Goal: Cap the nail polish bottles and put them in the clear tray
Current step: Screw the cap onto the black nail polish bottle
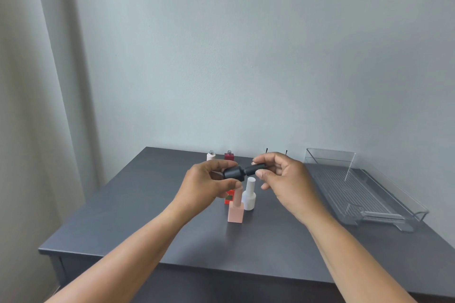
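My left hand point(205, 183) grips a black nail polish bottle point(234, 172) lying sideways above the table. My right hand point(283, 177) pinches its black cap point(257, 168), which meets the bottle's neck. Below them stand a capped pink bottle point(235, 211), a capped white bottle point(249, 195) and a red bottle point(229, 198), partly hidden. At the back stand two uncapped bottles, a pale one point(211, 156) and a dark red one point(229, 155). Two brush tips point(286, 152) poke up behind my right hand. The clear tray point(364, 189) lies on the right with nothing in it.
The dark grey table point(138, 204) stands against a pale wall, with its front edge near me. A curtain point(29, 106) hangs at the left. The tray reaches close to the table's right side.
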